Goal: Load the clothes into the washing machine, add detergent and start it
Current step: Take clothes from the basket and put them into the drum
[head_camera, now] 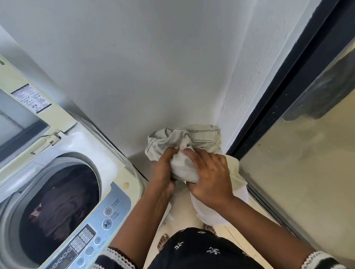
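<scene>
Both hands, left hand (163, 167) and right hand (210, 173), clamp curled fingers on the pale garment (183, 142), held right of the washing machine (59, 178). Keep it bunched; carry it left over the open drum (62, 206), then release.

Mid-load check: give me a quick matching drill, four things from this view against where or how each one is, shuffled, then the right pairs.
Things
1. pale garment
2. dark clothes
3. washer lid
4. white bucket

States
A. raised open behind the drum
B. on the floor under the right hand
C. bunched between both hands, the left hand included
D. lying inside the drum

Pairs: 1-C, 2-D, 3-A, 4-B
</scene>
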The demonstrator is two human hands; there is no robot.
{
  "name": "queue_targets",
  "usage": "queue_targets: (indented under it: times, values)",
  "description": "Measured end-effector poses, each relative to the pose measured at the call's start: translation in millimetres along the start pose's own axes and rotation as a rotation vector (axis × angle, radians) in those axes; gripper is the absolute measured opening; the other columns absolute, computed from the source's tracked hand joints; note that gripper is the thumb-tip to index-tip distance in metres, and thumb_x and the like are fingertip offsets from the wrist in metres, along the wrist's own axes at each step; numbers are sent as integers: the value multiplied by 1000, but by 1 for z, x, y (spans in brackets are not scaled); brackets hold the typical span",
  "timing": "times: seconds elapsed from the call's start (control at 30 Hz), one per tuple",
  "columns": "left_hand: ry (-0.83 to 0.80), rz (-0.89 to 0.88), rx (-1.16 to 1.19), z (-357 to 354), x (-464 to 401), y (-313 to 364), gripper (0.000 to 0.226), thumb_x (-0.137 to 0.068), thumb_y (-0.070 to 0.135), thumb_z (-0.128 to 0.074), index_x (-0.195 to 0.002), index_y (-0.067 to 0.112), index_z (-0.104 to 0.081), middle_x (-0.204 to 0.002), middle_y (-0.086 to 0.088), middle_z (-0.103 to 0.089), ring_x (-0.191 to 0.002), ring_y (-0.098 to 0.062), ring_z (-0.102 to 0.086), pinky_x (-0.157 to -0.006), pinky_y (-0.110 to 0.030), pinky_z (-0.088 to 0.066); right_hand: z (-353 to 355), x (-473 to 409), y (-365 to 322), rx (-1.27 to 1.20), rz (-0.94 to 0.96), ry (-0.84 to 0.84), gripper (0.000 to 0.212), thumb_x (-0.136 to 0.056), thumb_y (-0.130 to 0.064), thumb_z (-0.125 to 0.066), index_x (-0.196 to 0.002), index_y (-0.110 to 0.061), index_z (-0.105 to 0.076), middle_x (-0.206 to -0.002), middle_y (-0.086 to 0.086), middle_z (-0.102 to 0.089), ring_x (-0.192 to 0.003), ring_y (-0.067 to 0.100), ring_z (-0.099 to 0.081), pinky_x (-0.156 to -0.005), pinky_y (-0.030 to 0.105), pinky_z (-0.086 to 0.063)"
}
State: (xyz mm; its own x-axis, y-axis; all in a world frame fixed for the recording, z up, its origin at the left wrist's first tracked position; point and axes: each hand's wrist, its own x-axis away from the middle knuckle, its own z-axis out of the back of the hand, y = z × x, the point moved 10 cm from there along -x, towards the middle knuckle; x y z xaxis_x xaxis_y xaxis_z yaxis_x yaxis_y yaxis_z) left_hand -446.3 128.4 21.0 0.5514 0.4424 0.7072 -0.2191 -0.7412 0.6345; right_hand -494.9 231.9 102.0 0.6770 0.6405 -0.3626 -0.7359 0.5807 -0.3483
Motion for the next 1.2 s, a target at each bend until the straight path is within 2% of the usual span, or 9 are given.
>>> queue_targets:
  times: [0.17,0.27,0.37,0.6,0.8,0.93,1.0,1.07,1.2]
  values:
    - [38,-203,71,19,-7,29,61,-67,25,-78,-124,12,-60,-110,-11,-72,-99,-27,-71,-67,-35,-59,6,11,47,-862,-255,-7,70,-79,-42,-77,-138,-22,-44,-139,-6,-51,-130,7,-48,-102,20,-42]
    - [-15,-308,83,17,-6,46,63,-68,19,-77,-128,12,-57,-117,-12,-70,-107,-27,-68,-89,-44,-57,-38,64,126,-994,-1002,187,50,-88,-59,-55,-130,-32,-46,-137,0,-50,-128,19,-49,-102,36,-43]
    - [-111,-280,160,11,-7,43,63,-70,26,-77,-128,6,-60,-121,-17,-67,-114,-32,-64,-100,-49,-50,-112,128,133,-1184,-1591,-224,61,-96,-68,-33,-140,-26,-43,-130,12,-54,-113,31,-52,-88,45,-41]
    - [-294,-242,342,1,6,55,38,-92,35,-47,-102,12,-75,-106,-11,-73,-101,-25,-69,-83,-36,-59,-164,126,80,-1552,-1507,-440,75,-98,-69,-20,-133,-9,-48,-119,25,-65,-105,41,-66,-82,54,-55]
    - [-417,-233,222,28,13,58,25,-60,33,-68,-74,16,-81,-80,-6,-75,-78,-17,-74,-63,-24,-58,-134,76,116,-1876,-1316,-59,92,-83,-81,-25,-144,-15,-48,-140,17,-57,-127,34,-54,-107,46,-43]
    - [-893,-81,182,16,28,42,40,-97,6,-43,-132,-11,-50,-132,-29,-56,-128,-37,-51,-110,-42,-37,-117,34,119,-2035,-1147,-152,92,-87,-78,-23,-132,-5,-55,-131,21,-61,-111,28,-67,-89,39,-57]
    - [-1102,-31,-55,1,47,29,43,-94,-4,-45,-136,-7,-49,-137,-21,-55,-131,-29,-49,-110,-37,-37,-122,26,124,-1947,-1243,-227,89,-84,-75,-39,-138,-5,-49,-134,21,-59,-106,37,-65,-79,45,-60]
    - [-985,10,-576,-8,44,13,55,-68,2,-73,-120,18,-68,-116,8,-71,-110,-6,-64,-92,-23,-50,-119,12,136,-1778,-1201,-243,71,-86,-62,-56,-131,-7,-57,-126,16,-63,-103,33,-65,-82,43,-59]
    - [-876,-204,-1211,-41,31,4,76,-62,13,-85,-126,38,-51,-121,25,-62,-113,3,-57,-95,-16,-45,-106,-20,128,-1678,-1052,-334,59,-82,-36,-74,-132,-8,-60,-129,16,-64,-118,33,-62,-104,48,-47]
